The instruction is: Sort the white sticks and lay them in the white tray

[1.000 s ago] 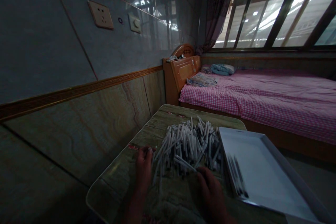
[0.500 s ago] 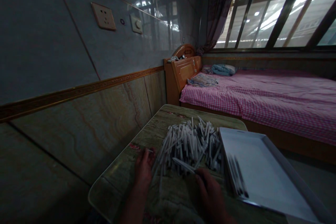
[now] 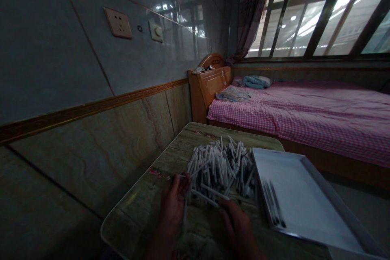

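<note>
A pile of slim white pens [image 3: 219, 162] lies on the table, many of them crossing at angles. At the pile's near edge, my right hand [image 3: 237, 223] has its fingers closed on the end of a white pen [image 3: 207, 199] pointing left. Another pen lies just above that one, and I cannot tell whether the fingers also grip it. My left hand [image 3: 172, 201] is closed beside the pile's left side, with a thin pale bit showing at the fingertips, too small and dark to name. Several dark-tipped pens [image 3: 274, 203] lie side by side in the white tray [image 3: 317, 203].
The tray stands on the right of the wood-patterned table [image 3: 137, 211], its near end reaching past the table's edge. A tiled wall [image 3: 131, 138] runs along the left. Beyond the table are a wooden headboard [image 3: 210, 83] and a bed with a pink checked sheet [image 3: 304, 113].
My left hand has moved right, closer to the pile. Near my right fingers, two separate pens now show where one blurred shape was. The camera view has shifted slightly.
</note>
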Demonstrator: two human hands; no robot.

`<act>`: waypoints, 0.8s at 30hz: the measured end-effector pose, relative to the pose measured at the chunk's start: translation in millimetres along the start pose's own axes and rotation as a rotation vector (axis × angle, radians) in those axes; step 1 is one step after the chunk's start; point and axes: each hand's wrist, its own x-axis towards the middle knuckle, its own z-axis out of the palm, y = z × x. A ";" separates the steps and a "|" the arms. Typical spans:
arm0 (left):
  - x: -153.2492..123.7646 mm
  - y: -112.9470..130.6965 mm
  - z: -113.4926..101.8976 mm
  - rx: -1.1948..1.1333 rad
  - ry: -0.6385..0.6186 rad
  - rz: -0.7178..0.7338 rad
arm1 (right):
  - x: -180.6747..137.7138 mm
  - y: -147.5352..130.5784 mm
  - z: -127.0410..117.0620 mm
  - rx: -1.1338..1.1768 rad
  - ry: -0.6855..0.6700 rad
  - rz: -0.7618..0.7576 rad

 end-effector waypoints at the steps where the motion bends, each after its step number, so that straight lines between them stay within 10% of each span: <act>1: -4.4 -3.5 1.1 0.012 -0.020 -0.022 | -0.1 -0.6 0.8 0.002 0.000 -0.003; 24: -37.1 -27.0 4.9 0.170 -0.150 0.098 | -5.8 9.4 2.4 -0.124 0.055 -0.078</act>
